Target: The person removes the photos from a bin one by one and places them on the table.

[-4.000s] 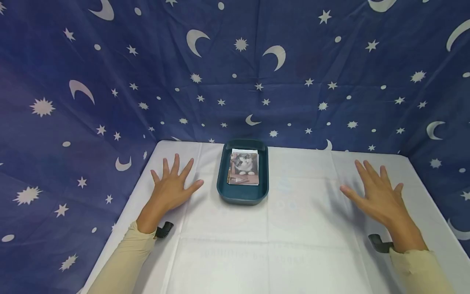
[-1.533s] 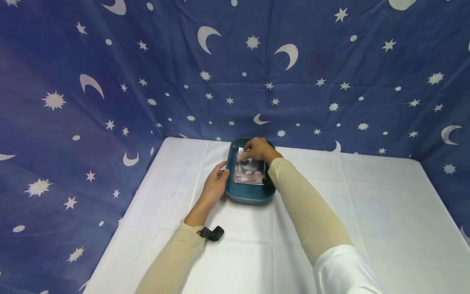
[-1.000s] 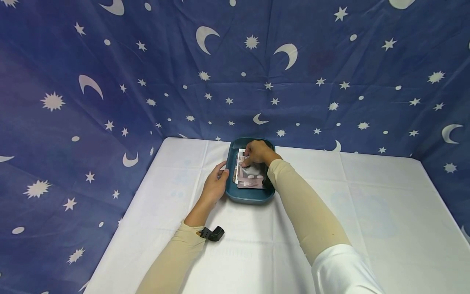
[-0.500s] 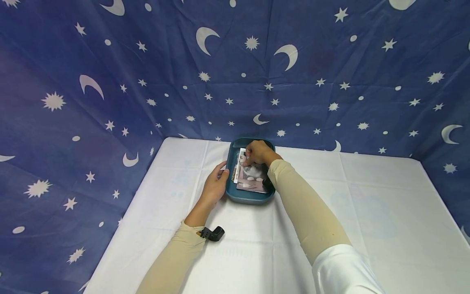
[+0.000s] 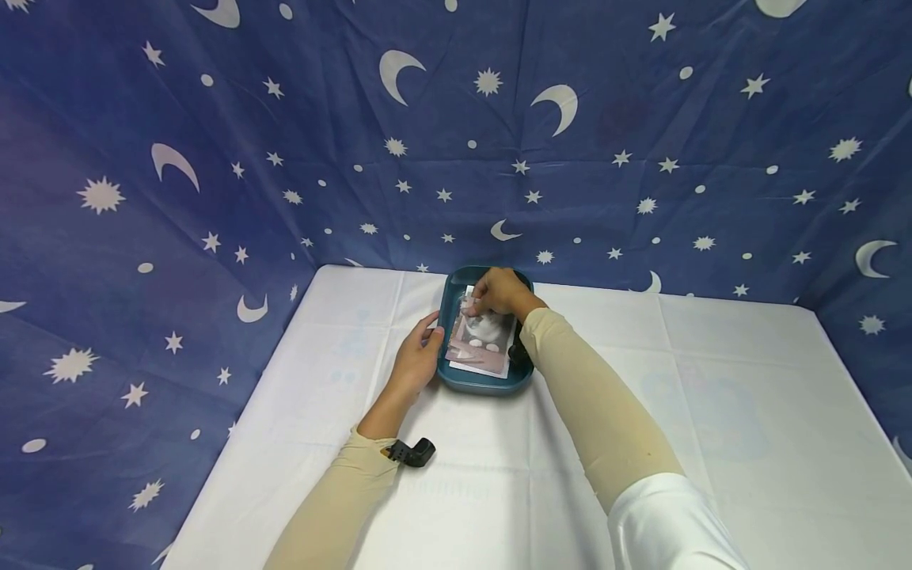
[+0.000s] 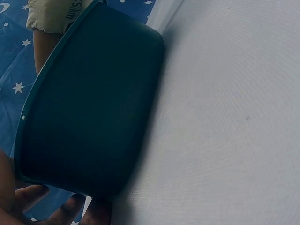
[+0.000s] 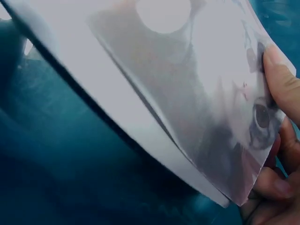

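A teal tray (image 5: 484,384) holds a few photos, the top one a cat photo (image 5: 484,336). My right hand (image 5: 499,291) reaches in from the right and pinches the cat photo near its far edge. In the right wrist view, the thumb lies on its face and the curled fingers are behind it. A white-edged sheet (image 7: 117,108) shows beneath the cat photo; whether the fingers hold it too is unclear. My left hand (image 5: 416,358) rests against the tray's left side, fingers fairly straight, thumb at the rim. The left wrist view shows some fingertips (image 6: 70,206) beside the outer wall.
The tray stands on a white tablecloth (image 5: 712,412), near the back edge. Behind and to the left hangs a blue cloth (image 5: 306,142) with moons and stars. A black wrist camera (image 5: 413,453) sits on my left wrist.
Both hands have come from the table's sides to the tray. Lately the cat photo has shifted in the tray and turned slightly, its near end leftward. The left hand stays still.
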A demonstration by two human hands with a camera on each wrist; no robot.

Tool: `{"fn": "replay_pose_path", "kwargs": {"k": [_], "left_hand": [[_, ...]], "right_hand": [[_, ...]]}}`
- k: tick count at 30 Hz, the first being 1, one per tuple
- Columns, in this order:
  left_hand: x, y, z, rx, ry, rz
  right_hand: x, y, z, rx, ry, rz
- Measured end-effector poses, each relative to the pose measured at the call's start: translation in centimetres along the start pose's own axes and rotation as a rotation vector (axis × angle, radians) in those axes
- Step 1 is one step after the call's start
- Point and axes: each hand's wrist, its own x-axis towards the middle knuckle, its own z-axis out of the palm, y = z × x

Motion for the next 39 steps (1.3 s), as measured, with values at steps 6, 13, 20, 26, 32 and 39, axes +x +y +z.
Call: {"fn": "replay_pose_path", "kwargs": {"k": [6, 13, 20, 26, 32, 39], "left_hand": [[0.0, 0.0, -0.1, 0.007, -0.006, -0.002], [-0.1, 0.0, -0.1, -0.006, -0.011, 0.003], [0.0, 0.2, -0.2, 0.017, -0.009, 0.014], [0.1, 0.3, -0.2, 0.021, -0.011, 0.009], [0.0, 0.1, -0.1, 0.025, -0.016, 0.015], [0.0, -0.4, 0.1, 0.063, -0.004, 0.033]], "right_hand": [[-0.1, -0.1, 0.2, 0.063, -0.007, 0.000], [0.0, -0.2, 0.1, 0.075, 0.004, -0.030], [-0.5, -0.5, -1.1, 0.119, 0.027, -0.106], [-1.4, -0.7, -3.1, 0.184, 0.079, -0.157], [-3.1, -0.6, -5.9, 0.236, 0.166, -0.159], [-5.4, 1.3, -8.4, 0.304, 0.177, -0.175]]}}
